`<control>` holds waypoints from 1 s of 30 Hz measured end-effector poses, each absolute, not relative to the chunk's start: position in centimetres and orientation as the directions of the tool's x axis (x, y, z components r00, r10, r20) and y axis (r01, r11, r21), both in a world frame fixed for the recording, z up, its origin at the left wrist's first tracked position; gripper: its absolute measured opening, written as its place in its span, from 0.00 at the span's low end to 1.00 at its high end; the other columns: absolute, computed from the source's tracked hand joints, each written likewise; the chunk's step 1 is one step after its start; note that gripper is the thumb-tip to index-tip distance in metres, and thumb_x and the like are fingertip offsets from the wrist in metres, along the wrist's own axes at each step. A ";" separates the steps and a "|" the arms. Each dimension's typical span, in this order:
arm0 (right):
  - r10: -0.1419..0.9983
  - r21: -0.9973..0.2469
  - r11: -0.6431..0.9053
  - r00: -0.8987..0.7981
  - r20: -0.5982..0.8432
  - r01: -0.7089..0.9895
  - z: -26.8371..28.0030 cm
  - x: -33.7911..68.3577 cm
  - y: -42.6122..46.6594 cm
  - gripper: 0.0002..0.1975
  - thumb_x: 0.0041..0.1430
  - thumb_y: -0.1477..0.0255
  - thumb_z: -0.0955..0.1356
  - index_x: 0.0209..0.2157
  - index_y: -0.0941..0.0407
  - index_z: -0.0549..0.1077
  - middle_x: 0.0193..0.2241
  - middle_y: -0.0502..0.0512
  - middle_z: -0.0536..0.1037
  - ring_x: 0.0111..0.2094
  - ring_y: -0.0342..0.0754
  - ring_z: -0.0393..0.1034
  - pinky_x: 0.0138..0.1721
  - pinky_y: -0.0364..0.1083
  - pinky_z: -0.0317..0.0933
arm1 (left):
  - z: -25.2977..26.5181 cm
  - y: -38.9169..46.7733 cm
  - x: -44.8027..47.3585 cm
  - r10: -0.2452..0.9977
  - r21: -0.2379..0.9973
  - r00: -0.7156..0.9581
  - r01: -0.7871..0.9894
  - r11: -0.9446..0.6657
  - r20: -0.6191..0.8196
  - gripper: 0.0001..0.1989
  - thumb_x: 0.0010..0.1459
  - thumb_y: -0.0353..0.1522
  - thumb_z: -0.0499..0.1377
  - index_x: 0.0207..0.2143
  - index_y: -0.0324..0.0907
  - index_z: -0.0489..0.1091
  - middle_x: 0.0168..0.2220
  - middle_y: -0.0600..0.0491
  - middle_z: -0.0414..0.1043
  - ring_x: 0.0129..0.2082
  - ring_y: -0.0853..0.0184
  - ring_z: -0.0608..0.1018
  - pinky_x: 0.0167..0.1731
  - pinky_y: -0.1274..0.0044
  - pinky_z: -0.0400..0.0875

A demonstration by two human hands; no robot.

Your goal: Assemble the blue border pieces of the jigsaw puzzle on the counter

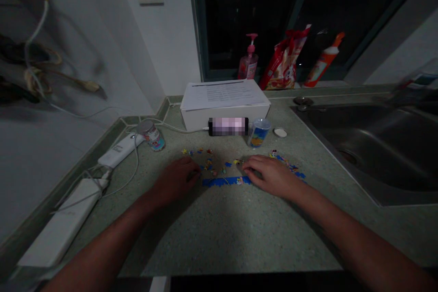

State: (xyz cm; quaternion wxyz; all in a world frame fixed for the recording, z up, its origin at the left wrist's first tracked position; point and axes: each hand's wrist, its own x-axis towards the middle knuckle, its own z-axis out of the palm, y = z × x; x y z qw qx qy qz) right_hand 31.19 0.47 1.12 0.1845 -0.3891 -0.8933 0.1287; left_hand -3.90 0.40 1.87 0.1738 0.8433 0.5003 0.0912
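On the countertop, a strip of joined blue jigsaw puzzle pieces (219, 182) lies between my two hands. My left hand (178, 174) rests just off its left end, fingers curled and thumb tip close to the index finger; whatever is in the pinch is hidden. Over the strip's right end is my right hand (270, 172), its fingers bent and closed towards the thumb, with the fingertips dim and any piece in them unclear. Loose puzzle pieces (208, 164) are scattered beyond the strip. More blue pieces (299, 174) lie beyond my right wrist.
A clear tub (259, 133) and a white lid (279, 132) stand behind the pieces. A phone (228, 127) leans on a white box (226, 100). To the left are a lidded jar (152, 136) and white power strips (65, 223) with cables. A steel sink (372, 155) is on the right.
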 end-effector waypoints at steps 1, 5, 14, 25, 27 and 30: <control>0.748 -0.377 0.657 -0.628 0.217 0.653 1.1 31.2 0.5 0.10 0.75 0.74 0.64 0.46 0.52 0.78 0.42 0.56 0.84 0.44 0.52 0.80 0.46 0.51 0.70 | 1.9 0.4 -3.9 0.875 0.383 0.483 0.813 -0.438 -0.024 0.09 0.69 0.28 0.58 0.44 0.45 0.79 0.46 0.47 0.79 0.46 0.55 0.81 0.49 0.64 0.74; 0.759 -0.394 0.639 -0.627 0.178 0.661 1.0 31.0 0.4 0.10 0.76 0.74 0.64 0.46 0.52 0.78 0.42 0.56 0.84 0.45 0.52 0.80 0.47 0.51 0.70 | 2.0 0.4 -4.1 0.876 0.371 0.481 0.821 -0.433 -0.043 0.09 0.68 0.30 0.60 0.46 0.45 0.79 0.48 0.47 0.79 0.48 0.53 0.81 0.50 0.63 0.75; 0.770 -0.388 0.621 -0.624 0.137 0.681 0.9 31.1 0.5 0.10 0.76 0.74 0.64 0.47 0.52 0.79 0.42 0.56 0.83 0.44 0.52 0.80 0.47 0.51 0.71 | 2.2 0.4 -4.0 0.855 0.365 0.508 0.819 -0.442 -0.103 0.12 0.67 0.29 0.58 0.48 0.45 0.79 0.50 0.45 0.79 0.50 0.53 0.80 0.52 0.61 0.74; 0.773 -0.399 0.613 -0.622 0.123 0.682 0.6 31.1 0.5 0.10 0.76 0.73 0.64 0.47 0.52 0.79 0.43 0.57 0.84 0.45 0.53 0.80 0.48 0.52 0.71 | 2.3 0.3 -4.4 0.861 0.391 0.495 0.821 -0.416 -0.122 0.08 0.65 0.31 0.62 0.45 0.46 0.79 0.49 0.46 0.80 0.49 0.52 0.80 0.49 0.62 0.74; 0.771 -0.401 0.615 -0.625 0.123 0.679 0.6 31.1 0.5 0.10 0.76 0.73 0.64 0.47 0.52 0.79 0.44 0.57 0.84 0.45 0.53 0.80 0.48 0.53 0.71 | 2.3 0.3 -4.4 0.859 0.397 0.495 0.820 -0.413 -0.129 0.08 0.65 0.32 0.62 0.45 0.46 0.79 0.49 0.46 0.80 0.49 0.52 0.80 0.50 0.62 0.74; 0.771 -0.409 0.613 -0.625 0.123 0.676 0.6 31.0 0.5 0.11 0.76 0.73 0.64 0.48 0.52 0.79 0.44 0.57 0.84 0.46 0.53 0.80 0.49 0.53 0.71 | 2.4 0.3 -4.3 0.857 0.412 0.500 0.812 -0.414 -0.126 0.08 0.65 0.31 0.63 0.45 0.47 0.79 0.50 0.47 0.80 0.50 0.53 0.80 0.51 0.62 0.74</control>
